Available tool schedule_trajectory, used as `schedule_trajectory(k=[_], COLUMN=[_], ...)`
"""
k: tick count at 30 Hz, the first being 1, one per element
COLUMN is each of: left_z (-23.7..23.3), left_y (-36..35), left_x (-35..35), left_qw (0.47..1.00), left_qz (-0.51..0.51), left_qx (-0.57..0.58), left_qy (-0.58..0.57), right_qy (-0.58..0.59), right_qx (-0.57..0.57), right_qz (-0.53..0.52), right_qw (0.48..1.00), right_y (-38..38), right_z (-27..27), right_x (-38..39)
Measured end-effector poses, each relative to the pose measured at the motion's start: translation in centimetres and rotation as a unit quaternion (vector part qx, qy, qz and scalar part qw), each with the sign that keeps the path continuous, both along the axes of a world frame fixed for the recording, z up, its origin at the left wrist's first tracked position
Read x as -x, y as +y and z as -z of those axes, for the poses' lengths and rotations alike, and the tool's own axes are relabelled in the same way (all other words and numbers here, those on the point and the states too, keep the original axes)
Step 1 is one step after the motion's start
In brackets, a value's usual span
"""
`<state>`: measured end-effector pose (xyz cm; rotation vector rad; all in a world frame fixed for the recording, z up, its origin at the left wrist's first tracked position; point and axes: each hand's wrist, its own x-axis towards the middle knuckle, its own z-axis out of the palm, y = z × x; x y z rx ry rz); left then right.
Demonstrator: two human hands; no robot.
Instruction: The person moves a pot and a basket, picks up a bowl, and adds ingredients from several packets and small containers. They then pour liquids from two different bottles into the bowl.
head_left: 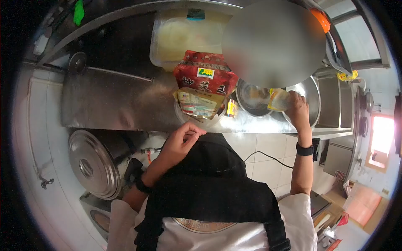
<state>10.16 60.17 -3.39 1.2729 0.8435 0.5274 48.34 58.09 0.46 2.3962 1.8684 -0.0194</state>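
My right hand (298, 111) is closed on a yellow and clear plastic packet (278, 99), held over the metal bowls at the counter's right. One steel bowl (247, 106) lies under the packet's left end, and a larger steel basin (315, 98) is beneath the hand. My left hand (183, 140) is at the counter's front edge, its fingers curled and pinched together; whether anything is in them is hidden. Just beyond it, a red and gold seasoning bag (205, 85) stands in a clear round container (182, 117). A small yellow and red box (232, 108) sits beside the bag.
A translucent plastic tub (157, 42) stands behind the bag on the steel counter (104, 104). To its left lies a long-handled ladle (77, 62). A large lidded pot (90, 167) stands below at the left. A black cable (268, 155) hangs in front of the tiled floor.
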Motion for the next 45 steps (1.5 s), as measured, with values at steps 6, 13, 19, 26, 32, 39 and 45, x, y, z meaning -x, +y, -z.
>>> schedule_trajectory(k=[6, 13, 19, 26, 32, 39, 45], left_z=[-0.1, 0.6, 0.7, 0.6, 1.2, 0.9, 0.7], left_y=[-0.1, 0.2, 1.1, 1.6, 0.6, -0.2, 2.1], left_x=[-0.1, 0.2, 0.4, -0.2, -3.0, -3.9, -1.5], left_qw=[0.999, 1.0, 0.999, 0.998, 0.993, 0.99, 0.948], left_qz=[0.017, 0.003, -0.008, 0.015, 0.076, 0.108, -0.201], left_qx=[-0.025, -0.029, -0.03, -0.044, -0.061, -0.064, -0.233], left_qy=[0.019, 0.007, 0.001, 0.033, 0.071, 0.069, 0.079], right_qy=[0.025, 0.164, 0.55, 0.625, 0.44, 0.383, 0.415], right_qx=[-0.036, -0.115, -0.12, -0.118, -0.205, -0.221, -0.281], right_qz=[-0.007, 0.002, 0.165, 0.077, -0.018, 0.059, 0.016], right_qw=[0.999, 0.98, 0.81, 0.768, 0.874, 0.895, 0.865], right_y=[-0.6, -2.4, -4.5, -7.9, -7.0, -5.6, -3.2], right_z=[1.7, 3.1, 4.4, 8.3, 11.1, 13.6, 13.9], right_x=[-0.3, -1.1, 1.5, 7.5, 10.6, 12.1, 13.1])
